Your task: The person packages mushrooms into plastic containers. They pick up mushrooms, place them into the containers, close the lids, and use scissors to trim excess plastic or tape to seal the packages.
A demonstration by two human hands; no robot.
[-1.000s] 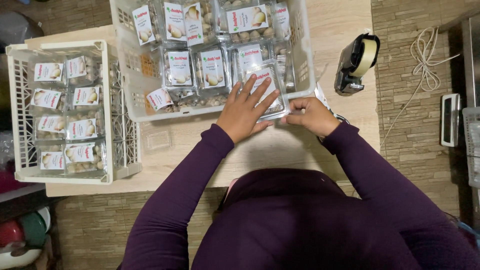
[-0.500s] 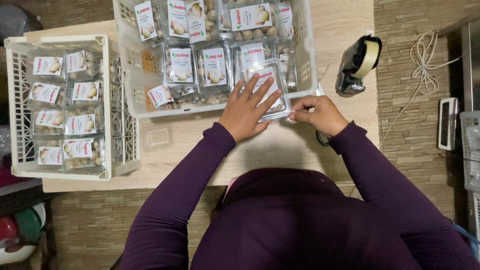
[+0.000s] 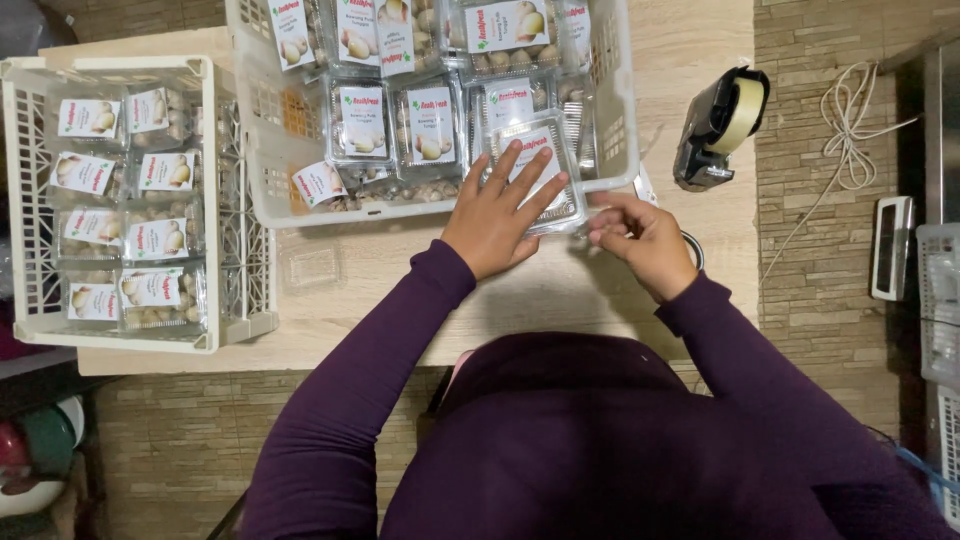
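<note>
My left hand point(image 3: 497, 213) lies flat with fingers spread on a clear plastic clamshell pack point(image 3: 543, 166) of mushrooms with a white label, at the near right corner of a white crate point(image 3: 620, 120). My right hand point(image 3: 640, 235) is beside the pack's right near corner, its fingertips pinched together at the pack's edge. What the fingers pinch is too small to tell. The crate holds several more labelled mushroom packs point(image 3: 362, 122).
A second white crate point(image 3: 25, 200) full of labelled packs stands at the left of the wooden table point(image 3: 690, 40). A black tape dispenser point(image 3: 722, 125) sits at the right. A coiled white cord point(image 3: 850, 110) and a white device point(image 3: 890, 247) lie beyond the table's right edge.
My right hand has shifted slightly right along the pack's corner and pulled a little away. My left hand stays pressed on the pack.
</note>
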